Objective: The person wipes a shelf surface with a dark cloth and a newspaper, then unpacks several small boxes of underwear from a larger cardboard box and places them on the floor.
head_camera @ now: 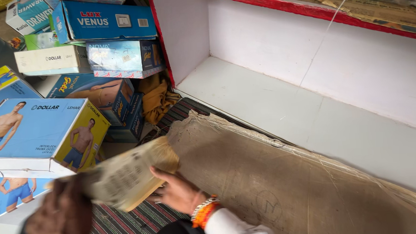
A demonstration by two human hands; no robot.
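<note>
The right hand (pixel 176 190) clasps the underside of a flat, blurred packet (pixel 128 176) above the striped mat (pixel 128 225), the left hand (pixel 59 222) gripping its near end, beside the brown cardboard sheet (pixel 277 180) for support.

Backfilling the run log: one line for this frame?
left hand: blurred, near packet | right hand: under flat packet | beside: brown wrapped bundle

A white shelf bay (pixel 283 103) with a red edge (pixel 307 9) fills two o'clock; striped floor mat (pixel 123 228) at six; stacked garment boxes (pixel 72 67) at ten.
</note>
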